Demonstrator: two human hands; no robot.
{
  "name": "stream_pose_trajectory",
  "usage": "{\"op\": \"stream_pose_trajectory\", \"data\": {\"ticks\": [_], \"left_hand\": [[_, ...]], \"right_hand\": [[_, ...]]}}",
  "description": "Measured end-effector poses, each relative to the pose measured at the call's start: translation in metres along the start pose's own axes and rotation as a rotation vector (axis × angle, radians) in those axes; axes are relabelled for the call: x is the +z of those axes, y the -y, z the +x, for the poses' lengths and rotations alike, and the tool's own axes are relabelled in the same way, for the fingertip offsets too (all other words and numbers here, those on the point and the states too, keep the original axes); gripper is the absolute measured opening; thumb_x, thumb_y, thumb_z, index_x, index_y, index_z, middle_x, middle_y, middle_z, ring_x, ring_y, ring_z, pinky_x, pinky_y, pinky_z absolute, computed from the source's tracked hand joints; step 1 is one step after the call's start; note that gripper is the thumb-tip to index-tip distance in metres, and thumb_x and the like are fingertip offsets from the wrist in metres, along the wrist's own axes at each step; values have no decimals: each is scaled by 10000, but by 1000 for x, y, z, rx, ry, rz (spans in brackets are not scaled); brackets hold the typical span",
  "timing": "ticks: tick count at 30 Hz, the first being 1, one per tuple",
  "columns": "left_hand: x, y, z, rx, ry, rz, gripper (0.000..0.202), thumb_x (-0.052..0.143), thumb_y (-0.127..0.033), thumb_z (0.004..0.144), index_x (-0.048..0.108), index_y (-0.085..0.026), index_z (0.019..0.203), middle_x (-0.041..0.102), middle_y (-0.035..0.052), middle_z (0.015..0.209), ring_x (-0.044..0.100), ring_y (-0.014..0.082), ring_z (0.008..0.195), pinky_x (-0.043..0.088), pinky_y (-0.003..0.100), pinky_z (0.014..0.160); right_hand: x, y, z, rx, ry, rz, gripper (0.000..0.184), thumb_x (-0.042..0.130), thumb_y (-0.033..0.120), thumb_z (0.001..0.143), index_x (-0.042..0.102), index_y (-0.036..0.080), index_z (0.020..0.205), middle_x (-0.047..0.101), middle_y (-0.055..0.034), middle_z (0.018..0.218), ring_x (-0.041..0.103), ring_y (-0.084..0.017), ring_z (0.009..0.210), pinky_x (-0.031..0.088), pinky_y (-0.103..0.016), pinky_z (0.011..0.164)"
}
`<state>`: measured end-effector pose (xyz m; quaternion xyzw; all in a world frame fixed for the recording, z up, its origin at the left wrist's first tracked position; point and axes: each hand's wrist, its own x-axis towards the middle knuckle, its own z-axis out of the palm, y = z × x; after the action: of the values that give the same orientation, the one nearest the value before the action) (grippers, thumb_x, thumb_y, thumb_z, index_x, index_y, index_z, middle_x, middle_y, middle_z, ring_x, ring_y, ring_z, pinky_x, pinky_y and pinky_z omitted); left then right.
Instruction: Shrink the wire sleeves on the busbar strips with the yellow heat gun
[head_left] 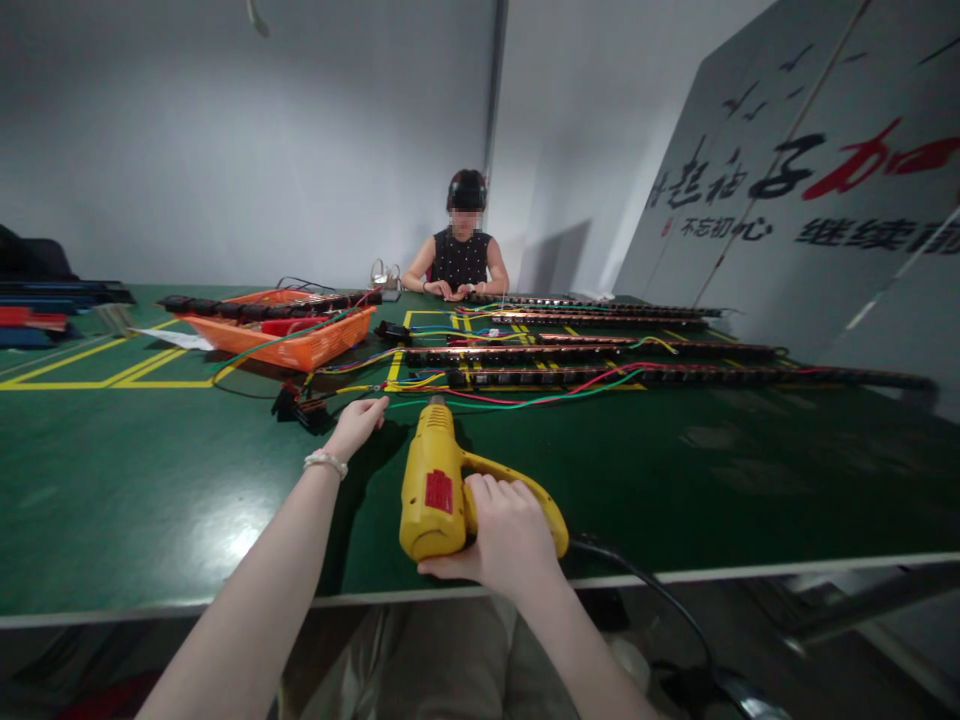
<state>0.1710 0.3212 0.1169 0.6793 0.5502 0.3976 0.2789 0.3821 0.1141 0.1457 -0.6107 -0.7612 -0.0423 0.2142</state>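
My right hand [514, 530] is wrapped around the handle of a yellow heat gun [431, 480]. The gun's nozzle [437, 400] points away from me, toward a bundle of coloured wires [420, 382]. To the left of the nozzle, my left hand [360, 425] has its fingers pinched on wires; a green wire [480, 405] runs right from the fingertips. Exactly which strands lie between the fingers is hidden. Just beyond this hand are black connectors [300, 405], from which wires lead toward a long black wrapped harness [555, 377].
An orange basket [322, 345] with a dark wrapped strip across it stands at the back left. Several long strips [600, 320] lie across the right side. A person [461, 255] sits at the far edge. The gun's black cord [652, 580] drops over the table's front edge.
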Motion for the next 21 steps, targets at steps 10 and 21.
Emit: {"op": "stream_pose_trajectory", "data": {"ticks": [10,21], "left_hand": [[0,2,2,-3,41,-86,550,489,-691,657,618,-157,620,536,-2,531,459,151,549,318,258,516],[0,11,5,-32,73,-187,616,532,-721,616,661,-131,738,605,31,642,513,181,655,387,271,606]], "right_hand": [[13,35,3,-129,33,-99,210,496,341,827,510,164,938,598,-69,849,565,-228,764,394,-369,740],[23,30,3,-165,-22,-31,567,538,703,702,515,165,880,587,-48,802,570,-215,718,394,-372,743]]}}
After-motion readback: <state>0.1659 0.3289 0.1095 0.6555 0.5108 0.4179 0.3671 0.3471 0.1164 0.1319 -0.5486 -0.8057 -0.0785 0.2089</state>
